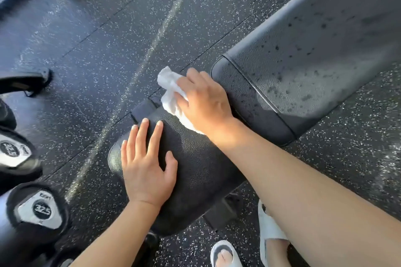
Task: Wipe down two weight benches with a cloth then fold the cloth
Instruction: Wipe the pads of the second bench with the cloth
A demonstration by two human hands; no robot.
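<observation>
A black padded weight bench runs from lower centre to upper right: a small seat pad near me and a long back pad beyond it, spotted with dark droplets. My left hand lies flat on the seat pad with straight, spread fingers. My right hand presses a crumpled white cloth against the far end of the seat pad, by the gap between the two pads. Part of the cloth is hidden under that hand.
Dark speckled rubber floor surrounds the bench. Dumbbells marked 32.5 sit at the lower left, with another one above. My feet in white slides stand at the bottom right beside the bench frame.
</observation>
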